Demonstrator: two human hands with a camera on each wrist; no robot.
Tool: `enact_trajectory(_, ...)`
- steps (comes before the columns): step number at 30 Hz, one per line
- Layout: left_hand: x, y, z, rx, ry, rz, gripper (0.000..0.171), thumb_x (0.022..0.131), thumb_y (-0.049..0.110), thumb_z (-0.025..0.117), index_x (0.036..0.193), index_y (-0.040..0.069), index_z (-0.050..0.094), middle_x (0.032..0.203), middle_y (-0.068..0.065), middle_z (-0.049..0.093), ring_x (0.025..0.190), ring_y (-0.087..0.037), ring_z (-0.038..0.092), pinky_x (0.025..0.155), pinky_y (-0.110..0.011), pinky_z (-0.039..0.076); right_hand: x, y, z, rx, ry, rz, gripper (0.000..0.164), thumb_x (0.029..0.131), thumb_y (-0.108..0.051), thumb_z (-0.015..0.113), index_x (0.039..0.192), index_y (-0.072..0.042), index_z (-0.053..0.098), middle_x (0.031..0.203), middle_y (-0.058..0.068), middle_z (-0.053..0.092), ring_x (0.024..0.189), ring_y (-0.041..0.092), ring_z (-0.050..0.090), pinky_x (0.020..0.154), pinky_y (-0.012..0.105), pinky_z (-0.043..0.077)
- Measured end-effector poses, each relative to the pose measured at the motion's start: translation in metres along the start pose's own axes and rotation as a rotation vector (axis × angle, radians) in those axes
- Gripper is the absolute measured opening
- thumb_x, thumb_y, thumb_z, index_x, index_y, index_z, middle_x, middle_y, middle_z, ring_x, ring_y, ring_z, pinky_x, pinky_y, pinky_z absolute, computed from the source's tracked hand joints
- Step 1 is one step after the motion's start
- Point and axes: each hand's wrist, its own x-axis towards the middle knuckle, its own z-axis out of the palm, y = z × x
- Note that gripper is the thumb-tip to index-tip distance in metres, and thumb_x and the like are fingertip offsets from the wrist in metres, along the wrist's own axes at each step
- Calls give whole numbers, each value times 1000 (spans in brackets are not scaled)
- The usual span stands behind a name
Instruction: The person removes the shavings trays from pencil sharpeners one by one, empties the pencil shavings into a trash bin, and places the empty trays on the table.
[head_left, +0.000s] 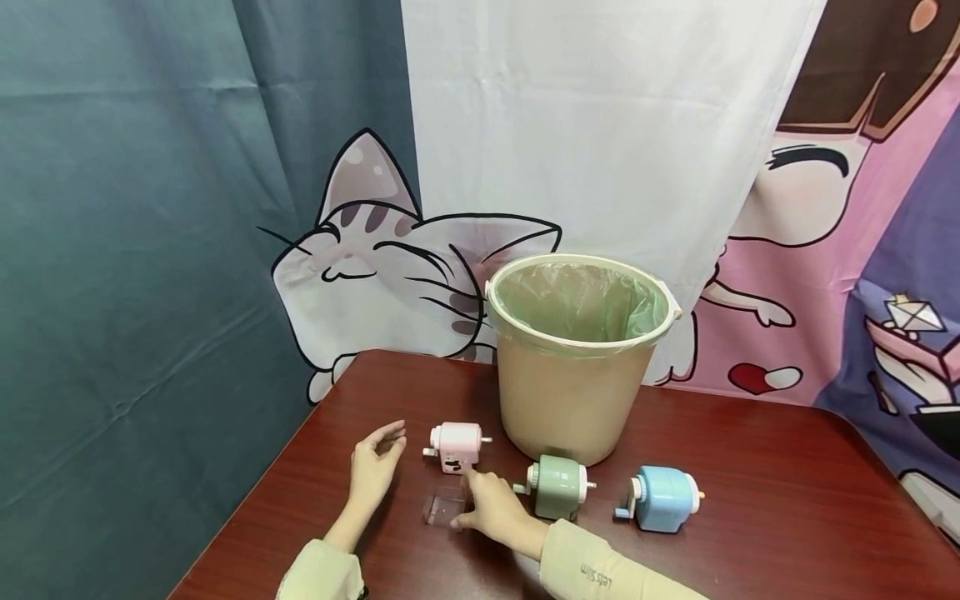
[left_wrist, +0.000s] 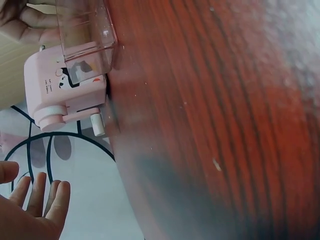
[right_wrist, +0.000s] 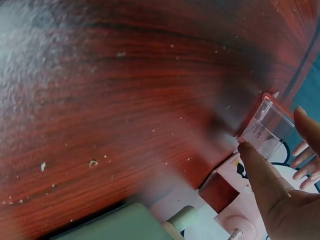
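My right hand (head_left: 495, 510) holds a clear plastic shavings drawer (head_left: 447, 507) between thumb and fingertips, low at the table surface. In the right wrist view the drawer (right_wrist: 265, 127) looks see-through, with a reddish rim. Just behind it stands a pink pencil sharpener (head_left: 458, 446) with a crank and a small black-and-white print; the right wrist view shows an open slot in its body. My left hand (head_left: 375, 467) hovers left of the pink sharpener, touching nothing, its fingers loosely extended.
A green crank sharpener (head_left: 558, 487) stands right of my right hand, and a blue one (head_left: 666, 500) farther right. Behind them is a beige bin (head_left: 573, 392) with a green liner. Small crumbs (right_wrist: 93, 163) dot the dark red wooden table (head_left: 765, 500). Printed curtains (head_left: 150, 208) hang behind.
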Motion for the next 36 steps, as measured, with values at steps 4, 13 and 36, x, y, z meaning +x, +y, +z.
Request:
enact_trajectory(4,0,2,1,-11,-8,8,24,84,-3,63,107,-3,68,98,-23,70,81,-7,66,72,-9,48,-1,0,-2,-47,-9,-29,55,63,-28,86,104,-2,60,86,7,70,72,22,66,60,31,51)
enact_trajectory(13,-3,10,9,-45,-40,24,25,85,-3,63,109,-4,67,99,-22,70,87,-16,67,77,-16,51,-8,-5,-22,12,-4,-49,61,67,-30,83,115,-1,58,108,13,68,93,27,66,75,36,53)
enact_trajectory(36,-35,59,60,221,-605,378,75,73,22,80,139,15,44,133,-10,52,121,-30,50,98,-52,41,-74,63,-126,371,198,-195,40,84,-10,68,122,-8,56,109,11,68,100,22,66,84,35,53)
